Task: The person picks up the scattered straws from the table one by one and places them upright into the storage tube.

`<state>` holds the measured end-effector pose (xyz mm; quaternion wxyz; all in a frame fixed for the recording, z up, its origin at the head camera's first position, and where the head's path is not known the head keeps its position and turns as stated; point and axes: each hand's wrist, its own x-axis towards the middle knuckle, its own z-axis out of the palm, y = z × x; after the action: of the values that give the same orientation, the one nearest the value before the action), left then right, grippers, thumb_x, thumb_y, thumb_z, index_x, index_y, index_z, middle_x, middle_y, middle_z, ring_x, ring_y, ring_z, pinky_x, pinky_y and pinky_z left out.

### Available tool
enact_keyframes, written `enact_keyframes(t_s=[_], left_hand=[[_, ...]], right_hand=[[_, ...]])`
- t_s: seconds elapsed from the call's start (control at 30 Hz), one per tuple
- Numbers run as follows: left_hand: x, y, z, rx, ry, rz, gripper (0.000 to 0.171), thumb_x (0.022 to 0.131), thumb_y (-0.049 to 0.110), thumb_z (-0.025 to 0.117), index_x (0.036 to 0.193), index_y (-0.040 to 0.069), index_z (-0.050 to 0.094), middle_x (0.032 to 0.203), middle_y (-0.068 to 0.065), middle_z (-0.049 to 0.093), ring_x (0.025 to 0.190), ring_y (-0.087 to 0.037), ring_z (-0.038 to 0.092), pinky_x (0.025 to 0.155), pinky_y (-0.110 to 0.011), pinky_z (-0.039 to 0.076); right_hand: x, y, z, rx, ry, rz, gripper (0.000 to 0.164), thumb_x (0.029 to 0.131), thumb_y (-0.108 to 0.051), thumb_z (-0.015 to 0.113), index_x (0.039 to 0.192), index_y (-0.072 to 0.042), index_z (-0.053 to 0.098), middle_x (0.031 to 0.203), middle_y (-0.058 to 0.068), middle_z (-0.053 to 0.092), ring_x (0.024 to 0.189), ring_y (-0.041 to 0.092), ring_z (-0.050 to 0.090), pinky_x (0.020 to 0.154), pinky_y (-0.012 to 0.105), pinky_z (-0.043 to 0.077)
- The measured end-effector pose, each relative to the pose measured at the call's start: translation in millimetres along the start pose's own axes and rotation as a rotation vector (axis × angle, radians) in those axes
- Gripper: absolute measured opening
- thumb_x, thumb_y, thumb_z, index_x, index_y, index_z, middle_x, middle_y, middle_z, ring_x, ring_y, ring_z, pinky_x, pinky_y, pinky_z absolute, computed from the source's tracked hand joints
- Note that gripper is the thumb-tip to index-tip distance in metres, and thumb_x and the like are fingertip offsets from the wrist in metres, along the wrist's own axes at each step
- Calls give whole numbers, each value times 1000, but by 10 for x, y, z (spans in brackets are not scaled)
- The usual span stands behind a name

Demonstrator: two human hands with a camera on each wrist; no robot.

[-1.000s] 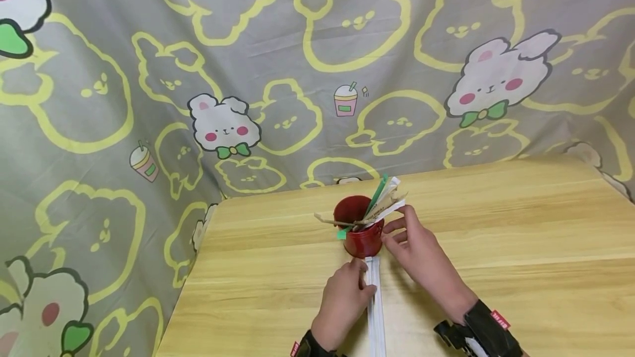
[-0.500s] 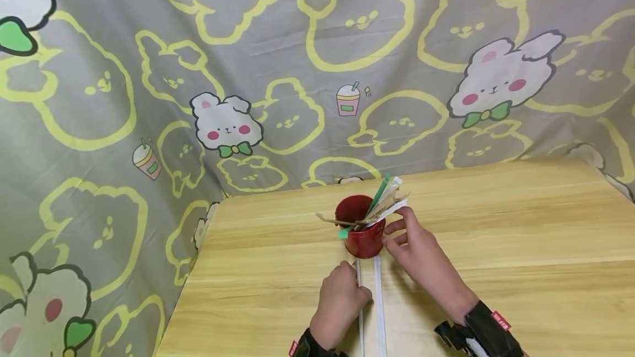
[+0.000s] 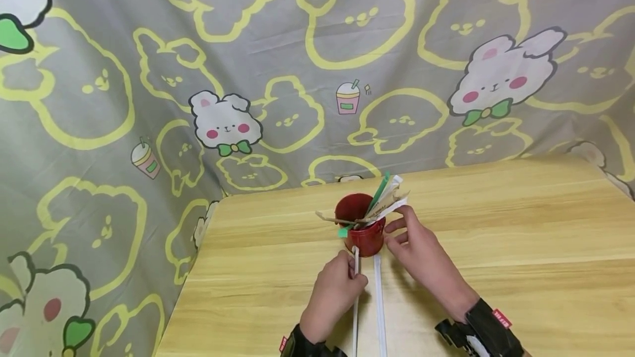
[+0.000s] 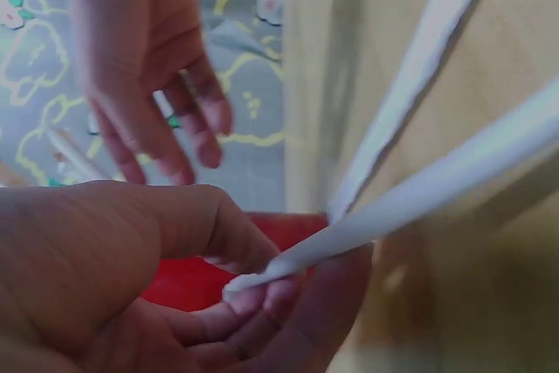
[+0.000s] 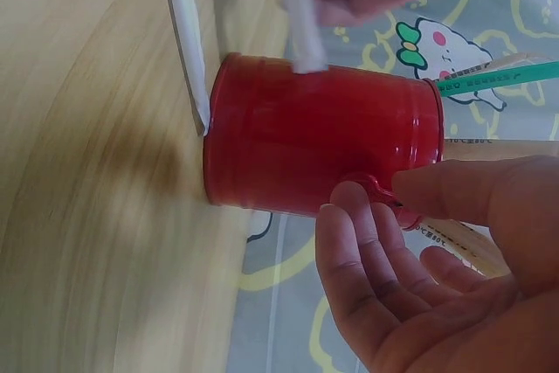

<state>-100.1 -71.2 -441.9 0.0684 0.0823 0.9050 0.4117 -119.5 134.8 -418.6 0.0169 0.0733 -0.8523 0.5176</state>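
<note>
My left hand (image 3: 334,289) pinches a long white straw-like stick (image 4: 410,185), perhaps paper-wrapped, close to its end between thumb and fingers. In the head view its tip overlaps the lower front of a small red bucket (image 3: 364,241); contact is unclear. A second white stick (image 3: 379,302) lies on the table to the right, its far end by the bucket's base. My right hand (image 3: 421,252) is at the bucket's right side. In the right wrist view, its loosely bent fingers (image 5: 349,251) and thumb touch the bucket near a side lug (image 5: 376,188).
Green, white and brown paper-wrapped sticks (image 3: 384,205) lean out of the bucket's right side. A thin brown stick (image 3: 329,219) crosses its mouth. The wooden table (image 3: 258,269) ends at a patterned grey curtain (image 3: 278,59) behind and to the left.
The two white sticks lay side by side. My left hand has drawn one to the left, then raised its far end towards the bucket. The right hand has stayed at the bucket.
</note>
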Motion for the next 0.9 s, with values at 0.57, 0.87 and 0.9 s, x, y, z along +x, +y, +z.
enact_keyframes(t_s=[0.57,0.87,0.9], left_hand=[[-32,333,-352,-403,412,369,17,101,-1,69,116,6,63,108,-13,69,94,-24,73,67,-35,63],[-30,333,-465,-569,658,745,24,98,-18,64,119,-8,60,111,-23,63,102,-33,71,78,-48,62],[-29,336,-474,-578,670,766,24,96,-20,63,118,-9,60,110,-24,62,102,-33,71,78,-47,62]], right_hand=[[-5,-22,-2,2,-19,15,52,105,-9,65,150,-6,40,119,13,68,96,24,72,71,37,56],[-9,4,13,-11,-22,-7,48,105,-8,65,147,-7,42,117,11,69,93,21,72,70,37,56],[-9,7,15,-13,-21,-9,48,105,-9,65,147,-7,42,117,11,69,93,21,72,70,37,56]])
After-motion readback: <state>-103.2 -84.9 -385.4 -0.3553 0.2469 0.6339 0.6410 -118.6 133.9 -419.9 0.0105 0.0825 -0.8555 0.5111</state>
